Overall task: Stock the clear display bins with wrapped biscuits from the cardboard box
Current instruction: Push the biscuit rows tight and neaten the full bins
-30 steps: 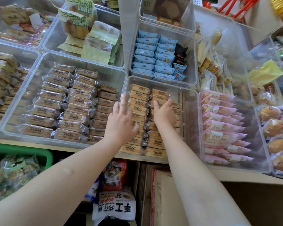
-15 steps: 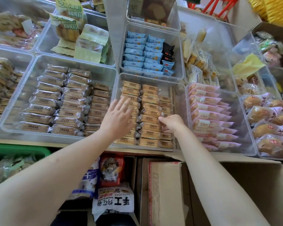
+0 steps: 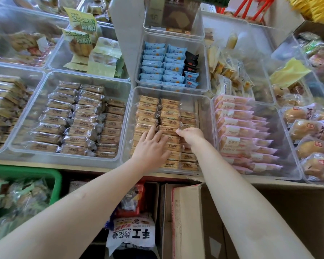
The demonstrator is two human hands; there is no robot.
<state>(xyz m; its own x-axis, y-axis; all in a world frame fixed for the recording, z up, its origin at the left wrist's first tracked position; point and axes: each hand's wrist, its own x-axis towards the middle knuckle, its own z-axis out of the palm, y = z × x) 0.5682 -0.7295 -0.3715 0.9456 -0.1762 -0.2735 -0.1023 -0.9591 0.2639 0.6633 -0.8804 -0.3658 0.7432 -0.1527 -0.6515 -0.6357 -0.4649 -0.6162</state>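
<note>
Tan wrapped biscuits (image 3: 167, 113) are stacked flat in three columns within a clear display bin (image 3: 204, 101) on the shelf; an open cardboard box (image 3: 288, 212) is positioned below.

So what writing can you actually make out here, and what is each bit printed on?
"手工", large and upside down in this view: on the white bag at the bottom.
"烤花卷" and "KAOHUAJUAN": on the same bag.
"原味": on the brown box at the top.
Too blurred to read: the large print on the green-and-yellow packets.
Too small to read: the print on the wrapped biscuits, pink packs and blue packs.
</note>
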